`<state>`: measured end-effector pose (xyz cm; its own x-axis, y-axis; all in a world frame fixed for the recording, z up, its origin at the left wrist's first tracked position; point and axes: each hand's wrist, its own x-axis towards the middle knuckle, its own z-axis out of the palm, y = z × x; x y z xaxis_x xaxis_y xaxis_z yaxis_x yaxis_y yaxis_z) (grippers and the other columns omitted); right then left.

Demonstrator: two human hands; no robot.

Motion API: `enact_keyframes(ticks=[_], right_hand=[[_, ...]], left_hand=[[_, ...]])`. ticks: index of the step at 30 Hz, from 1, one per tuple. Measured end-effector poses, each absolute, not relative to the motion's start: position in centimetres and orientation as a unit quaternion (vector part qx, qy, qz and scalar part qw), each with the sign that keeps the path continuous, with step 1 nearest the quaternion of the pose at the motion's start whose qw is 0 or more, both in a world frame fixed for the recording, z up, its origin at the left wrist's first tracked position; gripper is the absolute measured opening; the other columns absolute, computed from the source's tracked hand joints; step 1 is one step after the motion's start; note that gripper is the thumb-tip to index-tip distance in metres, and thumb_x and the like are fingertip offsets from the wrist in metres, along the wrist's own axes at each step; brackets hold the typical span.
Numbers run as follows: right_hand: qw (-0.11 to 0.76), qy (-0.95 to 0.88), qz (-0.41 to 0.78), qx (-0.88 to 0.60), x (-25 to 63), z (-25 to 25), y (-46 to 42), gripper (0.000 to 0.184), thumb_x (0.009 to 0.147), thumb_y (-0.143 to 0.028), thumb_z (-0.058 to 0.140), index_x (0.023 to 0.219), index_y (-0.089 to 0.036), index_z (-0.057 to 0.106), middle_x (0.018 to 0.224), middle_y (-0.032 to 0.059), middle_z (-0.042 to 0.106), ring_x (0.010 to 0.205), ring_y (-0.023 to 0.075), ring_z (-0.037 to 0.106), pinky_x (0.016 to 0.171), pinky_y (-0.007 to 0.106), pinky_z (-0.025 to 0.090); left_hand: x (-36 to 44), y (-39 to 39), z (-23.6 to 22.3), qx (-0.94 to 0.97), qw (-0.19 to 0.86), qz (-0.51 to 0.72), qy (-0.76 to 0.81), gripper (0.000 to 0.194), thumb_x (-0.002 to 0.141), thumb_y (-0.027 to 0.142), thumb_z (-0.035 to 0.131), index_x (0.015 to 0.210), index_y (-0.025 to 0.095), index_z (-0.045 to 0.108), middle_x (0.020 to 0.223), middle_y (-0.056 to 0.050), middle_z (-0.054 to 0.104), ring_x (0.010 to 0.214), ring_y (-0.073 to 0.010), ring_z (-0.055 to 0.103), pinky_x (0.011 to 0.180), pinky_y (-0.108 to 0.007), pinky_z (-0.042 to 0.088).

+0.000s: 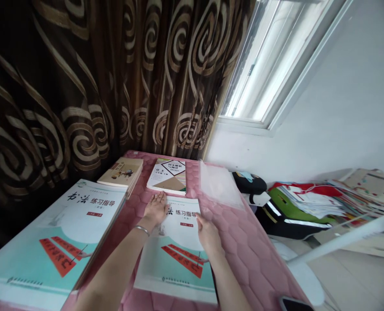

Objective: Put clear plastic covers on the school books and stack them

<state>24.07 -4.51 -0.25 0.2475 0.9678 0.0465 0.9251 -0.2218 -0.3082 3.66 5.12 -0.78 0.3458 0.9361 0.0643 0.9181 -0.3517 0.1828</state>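
Note:
A calligraphy workbook (179, 255) with a white and teal cover lies in front of me on the pink quilted tabletop (240, 242). My left hand (156, 209), with a silver bangle at the wrist, rests flat over its upper left corner, fingers stretched out. At the right edge, my right hand (209, 235) grips the workbook, thumb on the cover and the other fingers mostly hidden. To the left sits a stack of workbooks (65, 233) with the same cover. A white exercise book (169, 175) lies just beyond my left hand.
Behind the left stack is a pile of tan booklets (122, 170). A clear plastic sheet (220, 183) lies at the back right, and a phone (293, 303) at the near right edge. Patterned curtains (166, 77) hang behind. Bags and piled papers (308, 198) are right of the table.

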Motion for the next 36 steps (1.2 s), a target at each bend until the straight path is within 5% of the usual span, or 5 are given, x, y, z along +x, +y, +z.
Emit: enact_keyframes(ticks=[13, 18, 24, 28, 36], right_hand=[[0.143, -0.609, 0.062, -0.778, 23.7, 0.0, -5.0, 0.043, 0.1, -0.024, 0.032, 0.134, -0.029, 0.057, 0.1, 0.0095, 0.072, 0.097, 0.0221, 0.067, 0.084, 0.03, 0.048], [0.111, -0.622, -0.016, -0.775, 22.3, 0.4, -4.9, 0.043, 0.096, -0.022, 0.037, 0.131, -0.02, 0.06, 0.124, 0.0183, 0.06, 0.112, 0.0307, 0.059, 0.088, 0.039, 0.048], [0.131, -0.813, 0.059, -0.564, 17.7, -0.1, -2.7, 0.05, 0.099, -0.033, 0.035, 0.144, -0.014, 0.044, 0.154, 0.0119, 0.036, 0.142, 0.0239, 0.031, 0.116, 0.037, 0.026], [0.069, -0.802, 0.07, -0.589, 18.7, -1.2, 0.2, 0.061, 0.101, -0.043, 0.024, 0.151, -0.009, 0.028, 0.159, 0.0131, 0.02, 0.148, 0.0231, 0.014, 0.12, 0.042, 0.013], [0.032, -0.722, 0.026, -0.691, 22.7, -1.0, 2.1, 0.065, 0.1, -0.042, 0.022, 0.149, 0.001, 0.025, 0.157, 0.0194, 0.019, 0.148, 0.0256, 0.011, 0.119, 0.045, 0.003]], left_hand=[[3.1, -5.8, -1.6, 0.855, 0.064, 0.082, 0.508, 0.063, 0.097, 0.048, 0.03, 0.151, 0.014, 0.028, 0.159, -0.011, 0.02, 0.147, -0.0236, 0.019, 0.12, -0.043, 0.018], [2.6, -6.0, -0.7, 0.852, 0.075, 0.075, 0.513, 0.063, 0.097, 0.048, 0.03, 0.15, 0.013, 0.028, 0.159, -0.011, 0.018, 0.147, -0.0242, 0.019, 0.12, -0.044, 0.019], [2.7, -6.0, -0.7, 0.855, 0.075, 0.084, 0.507, 0.06, 0.098, 0.044, 0.031, 0.147, 0.011, 0.036, 0.157, -0.013, 0.024, 0.147, -0.0248, 0.02, 0.121, -0.045, 0.019], [2.7, -5.9, -1.1, 0.854, 0.075, 0.083, 0.508, 0.061, 0.097, 0.044, 0.032, 0.149, 0.011, 0.032, 0.157, -0.013, 0.026, 0.147, -0.0245, 0.021, 0.121, -0.045, 0.02], [2.6, -5.8, -1.4, 0.854, 0.074, 0.084, 0.508, 0.061, 0.097, 0.042, 0.029, 0.15, 0.012, 0.028, 0.159, -0.011, 0.019, 0.147, -0.0231, 0.018, 0.12, -0.043, 0.019]])
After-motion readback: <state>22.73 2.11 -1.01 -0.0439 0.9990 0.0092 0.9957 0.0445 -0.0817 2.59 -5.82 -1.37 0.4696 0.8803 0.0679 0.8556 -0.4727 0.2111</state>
